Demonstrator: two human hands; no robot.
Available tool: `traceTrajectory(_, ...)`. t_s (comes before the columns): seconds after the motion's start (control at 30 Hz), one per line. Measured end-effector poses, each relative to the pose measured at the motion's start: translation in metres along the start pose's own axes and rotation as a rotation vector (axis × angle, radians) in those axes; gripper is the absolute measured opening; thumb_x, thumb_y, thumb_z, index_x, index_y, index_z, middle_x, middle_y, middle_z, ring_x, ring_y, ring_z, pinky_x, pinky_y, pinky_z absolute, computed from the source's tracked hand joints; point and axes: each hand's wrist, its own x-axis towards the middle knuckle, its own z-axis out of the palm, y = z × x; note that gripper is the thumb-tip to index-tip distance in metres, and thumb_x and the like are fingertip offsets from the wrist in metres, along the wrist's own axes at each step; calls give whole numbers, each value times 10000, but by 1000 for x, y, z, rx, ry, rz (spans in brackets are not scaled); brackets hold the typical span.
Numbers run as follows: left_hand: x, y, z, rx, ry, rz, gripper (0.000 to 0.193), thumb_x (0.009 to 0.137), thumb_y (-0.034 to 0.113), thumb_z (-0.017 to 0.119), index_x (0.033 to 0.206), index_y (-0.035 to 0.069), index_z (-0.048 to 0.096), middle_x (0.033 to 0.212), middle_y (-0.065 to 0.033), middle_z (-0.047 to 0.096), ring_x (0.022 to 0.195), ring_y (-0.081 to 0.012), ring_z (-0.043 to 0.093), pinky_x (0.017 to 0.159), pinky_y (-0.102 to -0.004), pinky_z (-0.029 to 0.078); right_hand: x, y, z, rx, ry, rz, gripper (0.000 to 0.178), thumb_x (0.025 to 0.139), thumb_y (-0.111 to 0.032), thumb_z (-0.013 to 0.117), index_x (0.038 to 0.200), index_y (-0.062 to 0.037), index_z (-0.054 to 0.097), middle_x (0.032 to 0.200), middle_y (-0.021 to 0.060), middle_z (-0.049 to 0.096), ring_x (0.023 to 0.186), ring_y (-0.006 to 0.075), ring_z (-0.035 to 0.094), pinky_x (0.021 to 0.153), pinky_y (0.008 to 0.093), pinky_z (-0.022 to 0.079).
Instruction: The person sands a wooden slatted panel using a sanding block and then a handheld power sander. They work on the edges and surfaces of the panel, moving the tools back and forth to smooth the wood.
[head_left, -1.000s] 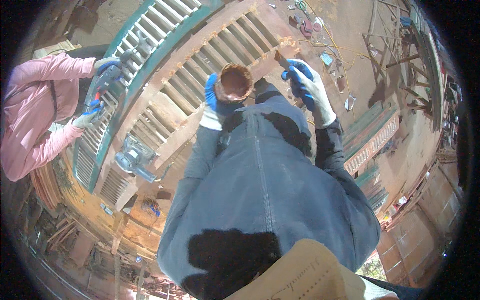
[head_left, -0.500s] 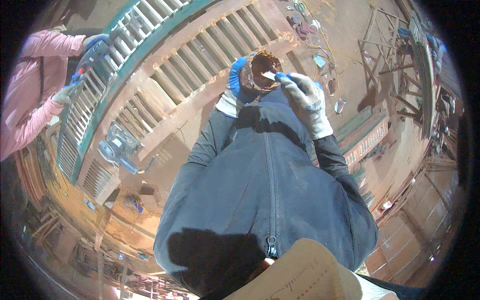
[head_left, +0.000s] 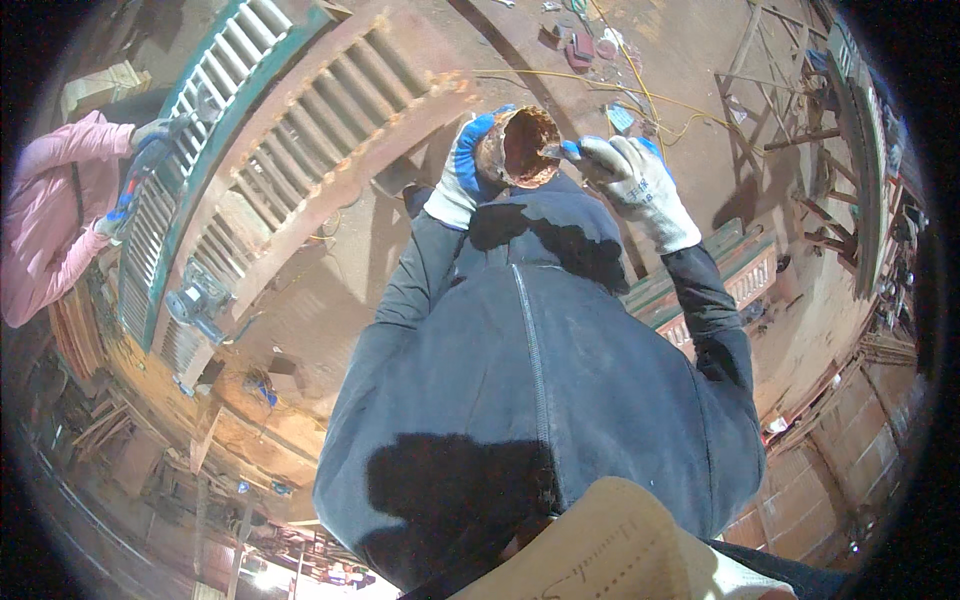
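Note:
My left hand (head_left: pixel 468 172), in a white and blue work glove, is wrapped round the side of a round pot (head_left: pixel 491 156) crusted with brown stuff. The pot's open mouth is tipped toward me, and brown residue coats its inside. In my right hand (head_left: pixel 625 172), gloved alike, I grip a small flat-bladed scraper (head_left: pixel 552 151). Its blade reaches into the pot's mouth at the right side. The scraper's handle is mostly hidden by my fingers.
Left of me lies a brown slatted shutter (head_left: pixel 325 120) with a power tool (head_left: pixel 200 298) on it. Beyond, a person in pink (head_left: pixel 75 165) works a power tool on a green-edged shutter (head_left: pixel 190 165). A yellow cord (head_left: pixel 650 95) crosses the floor. Wooden frames (head_left: pixel 790 110) stand at right.
The view has shifted, so the brown shutter now sits farther left. The scraper blade has moved toward the right side of the pot's mouth. Both hands keep their holds.

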Motion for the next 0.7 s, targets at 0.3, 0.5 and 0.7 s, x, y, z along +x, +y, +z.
traceTrajectory(0.3, 54, -50, 32, -323, -285, -210, 506, 945, 358, 540, 1359, 66, 528, 1365, -127, 567, 1252, -287, 544, 1099, -461, 415, -82, 124, -42, -16, -80, -100, 332, 867, -174, 663, 1190, -153, 593, 981, 100, 630, 864, 281, 637, 704, 382, 517)
traceTrajectory(0.5, 78, -53, 47, 115, 34, 19, 450, 939, 302, 568, 1323, 67, 545, 1299, -118, 606, 1214, -265, 579, 1049, -436, 475, -76, 131, -46, 379, 286, 211, 275, 882, -13, 629, 1147, -78, 665, 1038, 120, 681, 915, 286, 673, 810, 347, 547)
traceTrajectory(0.7, 104, -82, 73, 37, 30, -133, 674, 902, 541, 516, 1404, 91, 490, 1400, -141, 535, 1275, -325, 524, 1100, -500, 401, -56, 94, -43, 1520, 419, 863, 234, 918, -166, 684, 1087, -4, 683, 903, 48, 693, 721, 88, 618, 623, 232, 498)
